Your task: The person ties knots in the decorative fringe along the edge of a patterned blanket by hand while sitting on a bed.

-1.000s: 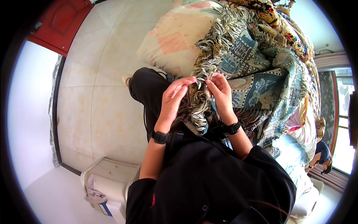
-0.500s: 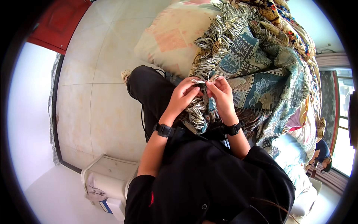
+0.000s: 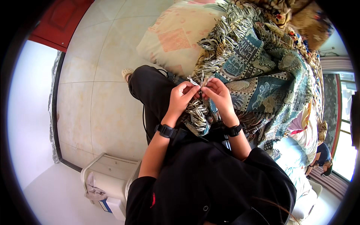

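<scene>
The tiled floor (image 3: 75, 120) spreads from eight to ten o'clock. The patterned blanket (image 3: 258, 90) lies heaped around two o'clock, its shaggy fringe (image 3: 230, 32) running from one o'clock down to the middle, against the pale cushion (image 3: 172, 41) at twelve. A white stand (image 3: 122, 165) sits between seven and eight o'clock. Near the middle, slightly toward twelve, the left hand (image 3: 182, 98) and right hand (image 3: 220, 98) come together over the fringe, each with thumb and forefinger closed on it; I cannot tell how many threads each pinch holds. White strands (image 3: 193, 81) poke up past the left fingertips, duller brownish strands (image 3: 206, 79) past the right. Working these well probably calls for small, even pulls, pinching close to the base, neighbouring tassels kept aside, and enough slack blanket nearby so its weight doesn't drag.
</scene>
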`<control>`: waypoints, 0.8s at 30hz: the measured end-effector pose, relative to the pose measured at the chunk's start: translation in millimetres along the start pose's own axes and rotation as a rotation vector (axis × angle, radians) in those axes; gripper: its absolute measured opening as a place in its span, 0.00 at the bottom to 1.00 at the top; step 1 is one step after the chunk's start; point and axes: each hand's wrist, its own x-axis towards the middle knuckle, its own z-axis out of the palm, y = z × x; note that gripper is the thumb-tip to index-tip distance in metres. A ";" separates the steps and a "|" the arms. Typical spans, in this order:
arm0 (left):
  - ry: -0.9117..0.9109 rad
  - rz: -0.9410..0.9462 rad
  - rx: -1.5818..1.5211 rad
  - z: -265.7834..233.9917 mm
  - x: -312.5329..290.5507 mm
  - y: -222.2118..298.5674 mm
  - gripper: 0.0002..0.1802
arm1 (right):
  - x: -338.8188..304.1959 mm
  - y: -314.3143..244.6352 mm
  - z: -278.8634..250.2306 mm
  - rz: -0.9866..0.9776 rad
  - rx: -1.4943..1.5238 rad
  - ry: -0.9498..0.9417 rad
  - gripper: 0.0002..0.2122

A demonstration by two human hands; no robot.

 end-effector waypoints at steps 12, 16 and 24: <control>-0.030 -0.049 -0.021 -4.3 -1.6 -0.3 0.09 | 2.6 5.2 3.8 -0.110 -0.386 -0.010 0.12; -0.049 -0.064 -0.055 -5.8 -0.1 1.9 0.09 | 4.6 6.7 0.0 -0.083 -0.314 -0.033 0.11; -0.045 -0.014 -0.123 -3.6 -4.7 6.1 0.08 | 1.4 1.9 -3.9 -0.012 -0.095 -0.041 0.12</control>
